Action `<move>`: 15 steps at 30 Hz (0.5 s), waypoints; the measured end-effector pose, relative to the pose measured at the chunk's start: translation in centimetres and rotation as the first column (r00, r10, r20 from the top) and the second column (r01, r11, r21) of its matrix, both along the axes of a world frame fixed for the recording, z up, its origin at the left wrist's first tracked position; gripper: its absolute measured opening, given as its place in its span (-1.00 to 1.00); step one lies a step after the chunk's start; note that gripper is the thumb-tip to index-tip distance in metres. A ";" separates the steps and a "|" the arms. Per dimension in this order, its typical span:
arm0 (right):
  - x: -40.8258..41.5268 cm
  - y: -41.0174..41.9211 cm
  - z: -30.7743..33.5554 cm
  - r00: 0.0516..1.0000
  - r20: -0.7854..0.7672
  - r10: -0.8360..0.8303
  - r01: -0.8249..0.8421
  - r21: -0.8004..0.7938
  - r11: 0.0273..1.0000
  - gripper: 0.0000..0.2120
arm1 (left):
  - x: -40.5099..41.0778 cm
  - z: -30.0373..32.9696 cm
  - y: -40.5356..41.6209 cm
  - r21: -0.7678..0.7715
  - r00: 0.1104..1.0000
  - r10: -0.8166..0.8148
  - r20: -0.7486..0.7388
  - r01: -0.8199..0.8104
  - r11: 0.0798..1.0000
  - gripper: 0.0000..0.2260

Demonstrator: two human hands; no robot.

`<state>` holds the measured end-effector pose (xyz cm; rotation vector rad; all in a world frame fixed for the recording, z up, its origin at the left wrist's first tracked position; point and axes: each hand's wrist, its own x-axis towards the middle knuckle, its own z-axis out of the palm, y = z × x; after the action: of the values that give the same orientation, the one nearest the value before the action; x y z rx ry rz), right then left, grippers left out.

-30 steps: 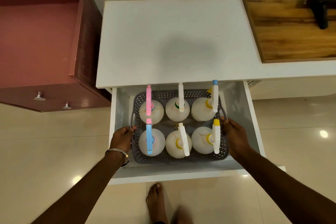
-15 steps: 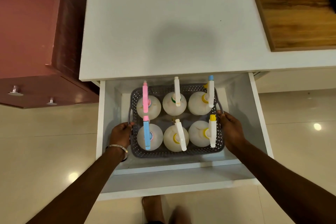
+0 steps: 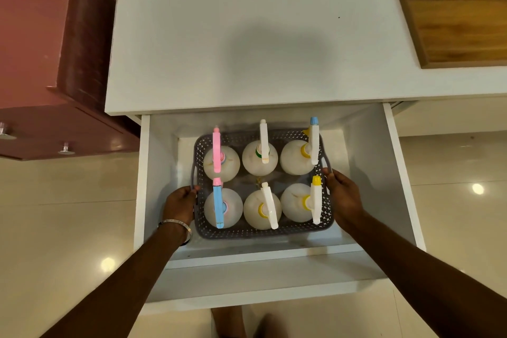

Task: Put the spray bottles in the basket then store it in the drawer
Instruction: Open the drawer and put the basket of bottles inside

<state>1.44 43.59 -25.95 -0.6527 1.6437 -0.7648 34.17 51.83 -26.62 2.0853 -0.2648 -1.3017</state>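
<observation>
A grey perforated basket (image 3: 263,233) sits inside the open white drawer (image 3: 274,291). Several white spray bottles stand upright in it in two rows; one has a pink trigger (image 3: 216,153), one a blue trigger (image 3: 218,206), others white and yellow triggers (image 3: 315,200). My left hand (image 3: 179,204) grips the basket's left handle. My right hand (image 3: 341,195) grips the handle on the right. Both forearms reach down into the drawer.
The white cabinet top (image 3: 247,35) lies above the drawer. A maroon cabinet (image 3: 55,63) with two knobs stands at the left. A wooden board (image 3: 461,8) lies at the right. My bare foot (image 3: 230,321) stands on the tiled floor below the drawer front.
The basket with the bottles has sunk lower into the drawer, both hands still on its handles. The camera has moved closer and further over the drawer.
</observation>
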 end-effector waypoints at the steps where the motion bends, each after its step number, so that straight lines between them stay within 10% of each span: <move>1: 0.0 0.0 -0.2 1.000 -0.010 0.005 -0.005 0.005 1.000 -0.79 | 0.0 -0.2 0.1 0.000 1.000 0.002 -0.002 -0.002 1.000 -0.78; 15: 1.2 -0.2 -1.4 0.998 -0.061 0.029 -0.027 0.031 0.999 -0.81 | 0.7 -2.3 0.0 0.029 1.000 -0.014 -0.022 0.014 0.999 -0.74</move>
<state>2.65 43.36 -27.36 -0.6820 1.6950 -0.7045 34.88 51.82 -28.93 2.0956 -0.2525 -1.3432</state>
